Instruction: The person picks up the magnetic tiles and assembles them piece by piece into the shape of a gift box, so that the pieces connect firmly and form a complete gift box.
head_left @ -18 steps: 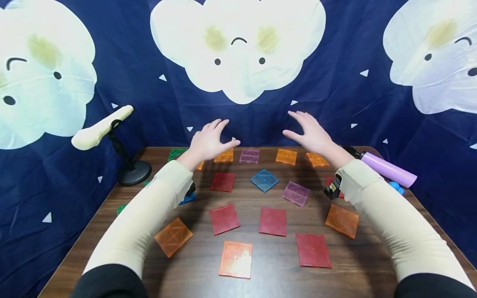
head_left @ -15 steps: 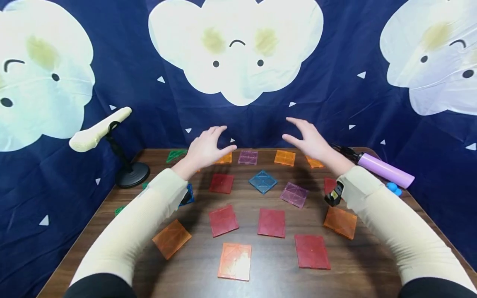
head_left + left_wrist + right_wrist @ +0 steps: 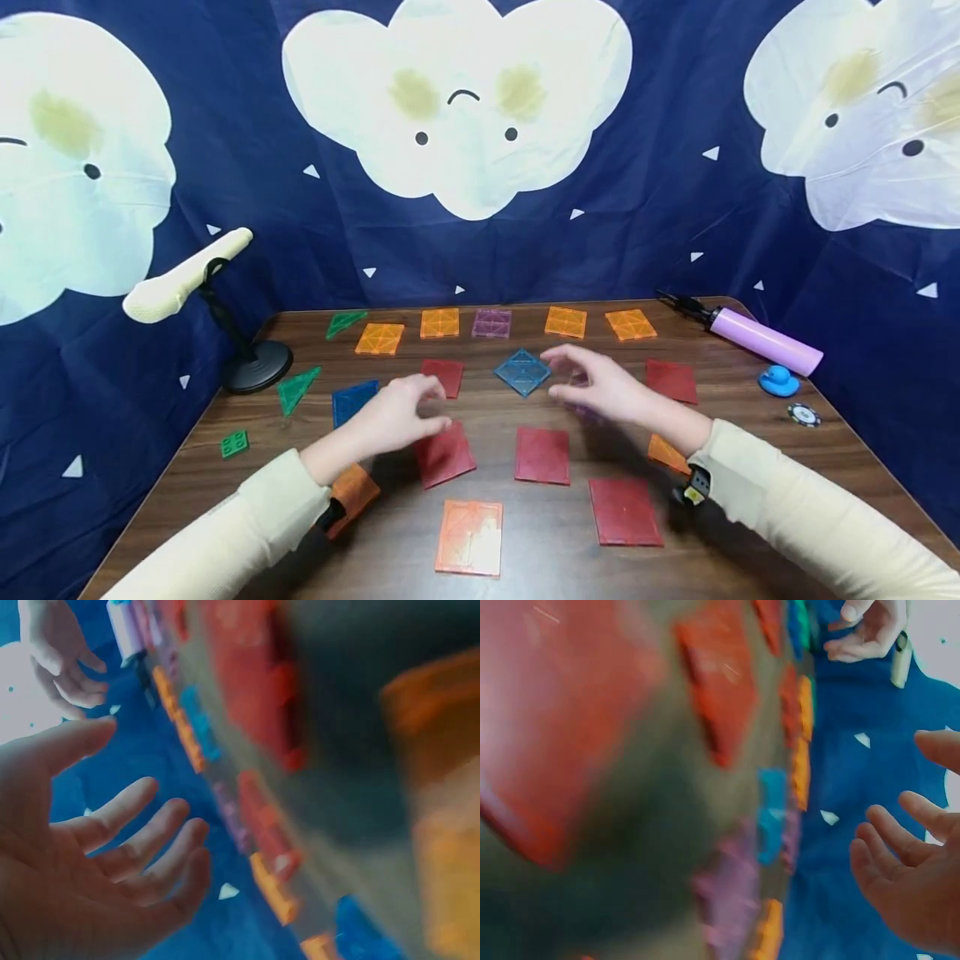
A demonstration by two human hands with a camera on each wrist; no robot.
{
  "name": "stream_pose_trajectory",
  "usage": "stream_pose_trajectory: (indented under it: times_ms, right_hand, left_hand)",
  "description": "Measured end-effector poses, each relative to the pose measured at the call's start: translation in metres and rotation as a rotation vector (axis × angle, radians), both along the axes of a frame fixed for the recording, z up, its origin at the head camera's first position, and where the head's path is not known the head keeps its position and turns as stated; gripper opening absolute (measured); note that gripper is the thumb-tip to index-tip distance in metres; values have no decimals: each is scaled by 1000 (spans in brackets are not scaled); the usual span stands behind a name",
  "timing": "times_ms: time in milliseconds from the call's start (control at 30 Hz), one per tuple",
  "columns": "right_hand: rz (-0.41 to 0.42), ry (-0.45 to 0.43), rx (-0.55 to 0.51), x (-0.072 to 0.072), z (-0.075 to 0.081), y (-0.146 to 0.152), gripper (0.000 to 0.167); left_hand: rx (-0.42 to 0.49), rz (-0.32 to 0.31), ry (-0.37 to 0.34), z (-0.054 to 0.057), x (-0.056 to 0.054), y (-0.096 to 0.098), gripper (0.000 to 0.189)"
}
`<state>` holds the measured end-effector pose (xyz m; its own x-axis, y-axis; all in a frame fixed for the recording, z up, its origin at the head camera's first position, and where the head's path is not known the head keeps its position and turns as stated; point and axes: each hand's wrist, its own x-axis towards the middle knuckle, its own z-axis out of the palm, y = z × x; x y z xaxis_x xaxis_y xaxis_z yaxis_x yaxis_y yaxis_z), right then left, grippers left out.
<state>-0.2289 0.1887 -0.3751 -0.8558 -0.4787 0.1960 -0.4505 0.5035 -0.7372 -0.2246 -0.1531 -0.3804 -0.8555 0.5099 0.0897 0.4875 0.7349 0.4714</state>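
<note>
My left hand [image 3: 397, 415] hovers over the left middle of the table, fingers loosely bent and nothing in them. In the head view it overlaps a red square tile [image 3: 446, 457] and sits near a dark blue tile [image 3: 352, 402]. The right hand [image 3: 600, 385], also holding nothing, is over a purple tile that it mostly hides, beside a light blue tile [image 3: 522, 372]. Both wrist views show relaxed, spread fingers: the left palm [image 3: 90, 877] and the right palm [image 3: 922, 885]. More red tiles, one in the centre [image 3: 542, 456] and one in front [image 3: 625, 512], lie flat.
Orange tiles [image 3: 439, 322] and a purple tile [image 3: 491, 323] line the wooden table's back edge. At left are green triangles [image 3: 297, 389], a green block [image 3: 234, 443] and a black stand [image 3: 258, 367]. A lilac pump [image 3: 765, 340], blue duck [image 3: 778, 381] and poker chip [image 3: 804, 415] are right.
Both hands have come down and back toward me, from raised near the back edge to low over the middle tiles. The head view has shifted slightly; the tiles keep their places.
</note>
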Motion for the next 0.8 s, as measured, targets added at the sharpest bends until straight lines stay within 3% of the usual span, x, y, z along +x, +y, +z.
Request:
stream_pose_trajectory:
  times_ms: [133, 267, 533, 800]
  right_hand:
    - [80, -4, 85, 17, -21, -3, 47]
    - [146, 9, 179, 26, -35, -6, 53]
    - [170, 17, 300, 32, -47, -11, 57]
    - [170, 74, 387, 33, -50, -17, 62]
  left_hand:
    - [-69, -66, -22, -19, 14, -2, 43]
    - [-119, -117, -32, -30, 23, 0, 56]
    - [-149, -181, 6, -37, 24, 8, 58]
    - [-147, -238, -23, -38, 21, 25, 58]
